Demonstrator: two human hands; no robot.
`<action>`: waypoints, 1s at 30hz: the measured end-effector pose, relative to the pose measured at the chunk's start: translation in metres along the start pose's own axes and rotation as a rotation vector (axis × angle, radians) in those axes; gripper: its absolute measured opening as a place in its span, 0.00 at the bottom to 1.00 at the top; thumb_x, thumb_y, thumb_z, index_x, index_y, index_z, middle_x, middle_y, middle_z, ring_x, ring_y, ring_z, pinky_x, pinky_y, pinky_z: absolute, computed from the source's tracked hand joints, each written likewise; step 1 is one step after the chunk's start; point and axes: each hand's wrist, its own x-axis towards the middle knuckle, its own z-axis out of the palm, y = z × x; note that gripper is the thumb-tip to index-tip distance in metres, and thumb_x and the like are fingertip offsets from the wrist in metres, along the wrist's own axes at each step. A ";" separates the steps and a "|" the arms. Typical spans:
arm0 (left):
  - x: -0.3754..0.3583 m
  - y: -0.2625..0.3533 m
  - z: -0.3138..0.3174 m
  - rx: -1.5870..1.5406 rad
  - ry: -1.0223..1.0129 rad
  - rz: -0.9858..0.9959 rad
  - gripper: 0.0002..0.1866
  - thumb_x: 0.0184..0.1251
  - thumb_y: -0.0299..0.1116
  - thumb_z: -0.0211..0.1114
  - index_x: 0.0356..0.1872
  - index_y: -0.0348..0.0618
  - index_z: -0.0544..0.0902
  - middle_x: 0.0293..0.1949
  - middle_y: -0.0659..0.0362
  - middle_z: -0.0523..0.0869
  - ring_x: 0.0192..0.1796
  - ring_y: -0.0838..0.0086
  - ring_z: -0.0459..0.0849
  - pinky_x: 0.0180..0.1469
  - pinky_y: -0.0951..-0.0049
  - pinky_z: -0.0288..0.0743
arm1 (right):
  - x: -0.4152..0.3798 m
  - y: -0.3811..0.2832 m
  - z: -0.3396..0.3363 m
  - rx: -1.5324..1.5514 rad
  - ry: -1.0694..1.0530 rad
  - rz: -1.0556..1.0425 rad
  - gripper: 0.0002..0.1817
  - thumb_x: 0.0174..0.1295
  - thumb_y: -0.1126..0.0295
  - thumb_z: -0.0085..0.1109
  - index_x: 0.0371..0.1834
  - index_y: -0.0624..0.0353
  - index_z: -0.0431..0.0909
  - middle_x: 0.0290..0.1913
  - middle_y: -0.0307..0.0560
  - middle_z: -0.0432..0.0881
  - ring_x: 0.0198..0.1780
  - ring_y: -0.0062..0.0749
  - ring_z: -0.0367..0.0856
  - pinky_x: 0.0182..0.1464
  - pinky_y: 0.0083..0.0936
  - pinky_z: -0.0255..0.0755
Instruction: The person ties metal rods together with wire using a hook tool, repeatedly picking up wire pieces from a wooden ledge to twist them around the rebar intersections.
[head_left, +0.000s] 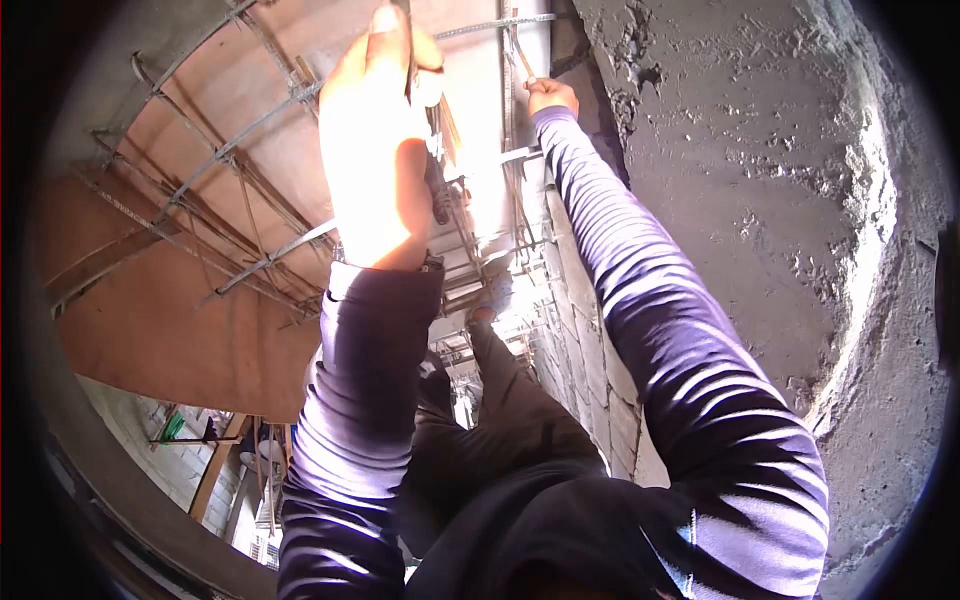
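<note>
My left hand [375,150], strongly overexposed, is raised at the upper centre with its thumb up and fingers curled round something dark and narrow. Glare hides what that object is. Further right, my right hand [553,97] is closed on the lower end of a thin rod [524,58], beside an upright steel bar [508,120]. A ribbed horizontal bar [495,24] crosses above, between the two hands.
Tied rebar [225,155] spans the left over reddish-brown panels [180,330]. Rough wet-looking grey plaster [730,200] fills the right, beside a block wall [590,350]. My legs [510,400] show below. Wooden boards [215,470] stand at lower left.
</note>
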 end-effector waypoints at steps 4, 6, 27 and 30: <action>0.004 -0.010 -0.013 -0.066 -0.017 0.041 0.21 0.82 0.48 0.52 0.32 0.43 0.80 0.28 0.67 0.74 0.29 0.83 0.67 0.35 0.80 0.60 | -0.008 -0.006 0.002 0.007 0.050 0.061 0.16 0.65 0.52 0.63 0.44 0.48 0.91 0.43 0.55 0.90 0.50 0.48 0.88 0.58 0.35 0.76; 0.001 -0.010 -0.017 0.065 -0.042 0.209 0.21 0.82 0.47 0.53 0.32 0.42 0.80 0.28 0.66 0.75 0.30 0.83 0.68 0.36 0.80 0.61 | -0.012 -0.011 0.000 -0.002 0.045 0.075 0.16 0.64 0.52 0.63 0.44 0.49 0.91 0.43 0.55 0.89 0.51 0.48 0.88 0.58 0.35 0.76; 0.004 -0.008 -0.008 -0.275 -0.024 0.139 0.13 0.81 0.35 0.55 0.37 0.40 0.81 0.33 0.63 0.80 0.38 0.79 0.75 0.44 0.78 0.69 | 0.014 -0.011 -0.019 0.075 -0.289 0.141 0.25 0.70 0.49 0.57 0.55 0.61 0.86 0.40 0.43 0.91 0.35 0.27 0.86 0.50 0.27 0.76; -0.009 0.008 -0.004 -0.341 -0.225 0.033 0.13 0.81 0.36 0.54 0.36 0.42 0.81 0.32 0.64 0.79 0.37 0.80 0.74 0.43 0.78 0.68 | 0.008 -0.013 -0.026 -0.013 -0.239 0.106 0.28 0.69 0.48 0.59 0.58 0.61 0.84 0.42 0.48 0.91 0.44 0.35 0.87 0.57 0.29 0.75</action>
